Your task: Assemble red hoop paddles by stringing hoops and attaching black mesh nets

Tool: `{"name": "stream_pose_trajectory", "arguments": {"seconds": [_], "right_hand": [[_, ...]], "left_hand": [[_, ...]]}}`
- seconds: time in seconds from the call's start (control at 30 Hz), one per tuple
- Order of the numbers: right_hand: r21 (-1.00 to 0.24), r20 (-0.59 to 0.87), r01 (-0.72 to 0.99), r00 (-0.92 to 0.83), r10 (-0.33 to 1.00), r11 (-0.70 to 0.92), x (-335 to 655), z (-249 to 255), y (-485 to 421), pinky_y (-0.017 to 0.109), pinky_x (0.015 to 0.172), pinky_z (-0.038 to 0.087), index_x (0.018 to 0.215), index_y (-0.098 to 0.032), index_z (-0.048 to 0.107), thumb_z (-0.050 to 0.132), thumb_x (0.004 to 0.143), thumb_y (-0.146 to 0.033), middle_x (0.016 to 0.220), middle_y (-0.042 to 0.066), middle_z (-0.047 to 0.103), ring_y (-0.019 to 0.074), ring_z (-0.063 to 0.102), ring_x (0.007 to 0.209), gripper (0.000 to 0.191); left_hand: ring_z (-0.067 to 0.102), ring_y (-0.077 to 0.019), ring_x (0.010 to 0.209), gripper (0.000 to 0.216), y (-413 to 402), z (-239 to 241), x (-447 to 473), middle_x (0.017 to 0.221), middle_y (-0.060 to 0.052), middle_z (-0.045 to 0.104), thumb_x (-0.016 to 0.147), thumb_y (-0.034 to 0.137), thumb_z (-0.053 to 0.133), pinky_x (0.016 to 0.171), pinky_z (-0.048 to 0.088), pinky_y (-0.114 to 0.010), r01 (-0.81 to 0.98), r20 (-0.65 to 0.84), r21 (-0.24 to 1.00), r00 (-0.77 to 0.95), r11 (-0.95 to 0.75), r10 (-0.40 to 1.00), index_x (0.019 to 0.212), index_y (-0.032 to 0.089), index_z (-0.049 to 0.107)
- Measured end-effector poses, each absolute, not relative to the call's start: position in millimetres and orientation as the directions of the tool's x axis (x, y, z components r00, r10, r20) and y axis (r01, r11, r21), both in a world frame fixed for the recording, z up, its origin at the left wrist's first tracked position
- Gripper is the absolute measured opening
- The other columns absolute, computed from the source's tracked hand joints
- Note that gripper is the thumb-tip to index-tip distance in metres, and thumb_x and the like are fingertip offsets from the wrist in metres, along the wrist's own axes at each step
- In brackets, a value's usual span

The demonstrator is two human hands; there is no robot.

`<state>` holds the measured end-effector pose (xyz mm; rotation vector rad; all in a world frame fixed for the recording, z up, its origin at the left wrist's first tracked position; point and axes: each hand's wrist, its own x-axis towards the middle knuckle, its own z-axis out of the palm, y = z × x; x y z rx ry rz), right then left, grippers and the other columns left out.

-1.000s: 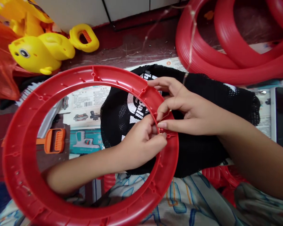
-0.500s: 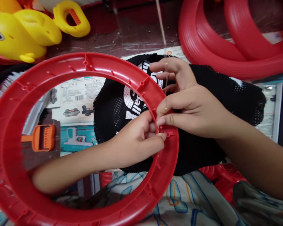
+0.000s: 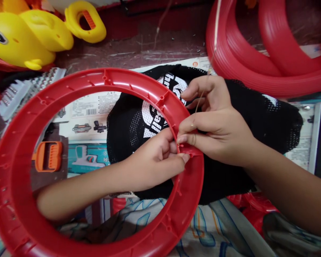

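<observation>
A large red plastic ring, with ribs and small pegs inside its channel, fills the left and middle of the view. My left hand reaches through its opening and is closed on the right part of the inner rim, thumb inside the channel. My right hand is closed in a pinch at the same spot, finger and thumb tips together. A thin copper-coloured wire with tiny pale beads comes down from the top, past the right hand's fingers to the rim. The exact pinch point is partly hidden by the fingertips.
Beneath the hands lies black mesh cloth with white lettering over printed cardboard. Ribbed red rings lie at the upper right, a yellow toy at the upper left. An orange handle and metal-studded strips are at left.
The red ring has shifted slightly right and down in view, along with my hands. The hanging wire now stands farther right. Both hands keep their hold at the rim.
</observation>
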<state>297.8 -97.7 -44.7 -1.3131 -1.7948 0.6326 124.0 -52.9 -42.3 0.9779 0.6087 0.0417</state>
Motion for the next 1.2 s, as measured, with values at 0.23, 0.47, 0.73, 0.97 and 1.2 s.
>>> {"name": "stream_pose_trajectory", "arguments": {"seconds": [0.23,0.47,0.73,0.97,1.2], "right_hand": [[-0.805,0.206,0.478,-0.332,0.921,0.352,313.8,-44.2,-91.6,0.042,0.118,0.033,0.077,-0.022,0.07,0.066,0.088,-0.031,0.14,0.002,0.043,0.0229,0.037,0.137,0.014],[-0.796,0.237,0.43,-0.425,0.873,0.425,319.8,-42.9,-84.1,0.035,0.118,0.031,0.075,-0.022,0.073,0.068,0.085,-0.024,0.143,0.003,0.041,0.0207,0.032,0.141,0.011],[-0.757,0.22,0.508,-0.393,0.893,0.411,320.2,-39.5,-86.3,0.034,0.117,0.036,0.074,-0.023,0.074,0.067,0.086,-0.03,0.147,0.001,0.037,0.0226,0.037,0.138,0.015],[-0.685,0.284,0.562,-0.379,0.881,0.463,319.5,-39.9,-87.7,0.033,0.119,0.034,0.073,-0.027,0.075,0.065,0.088,-0.035,0.146,-0.001,0.041,0.0205,0.035,0.139,0.019],[-0.715,0.268,0.533,-0.389,0.881,0.453,321.3,-35.0,-88.2,0.036,0.117,0.036,0.068,-0.026,0.074,0.067,0.085,-0.029,0.138,0.001,0.051,0.0215,0.044,0.132,0.018]], "left_hand": [[0.054,-0.0078,0.06,0.019,-49.2,-45.0,121.3,0.07,0.006,0.053,0.085,0.022,0.058,0.057,0.048,-0.02,0.265,-0.443,0.757,0.88,0.598,0.171,0.094,0.02,0.041],[0.053,-0.0083,0.065,0.019,-49.8,-40.7,121.2,0.075,0.004,0.054,0.084,0.02,0.06,0.058,0.047,-0.019,0.311,-0.484,0.764,0.856,0.566,0.183,0.097,0.019,0.046],[0.06,-0.0105,0.061,0.016,-50.5,-40.9,121.9,0.068,0.003,0.059,0.088,0.025,0.058,0.057,0.052,-0.021,0.289,-0.491,0.715,0.855,0.637,0.164,0.096,0.019,0.047],[0.057,-0.0095,0.052,0.007,-56.3,-40.7,123.9,0.061,0.005,0.058,0.087,0.019,0.055,0.05,0.048,-0.019,0.258,-0.515,0.722,0.82,0.642,0.25,0.09,0.019,0.048],[0.05,-0.0071,0.051,0.016,-64.6,-39.5,129.2,0.061,0.007,0.053,0.074,0.008,0.057,0.05,0.043,-0.017,0.194,-0.53,0.732,0.764,0.653,0.368,0.082,0.02,0.051]]}}
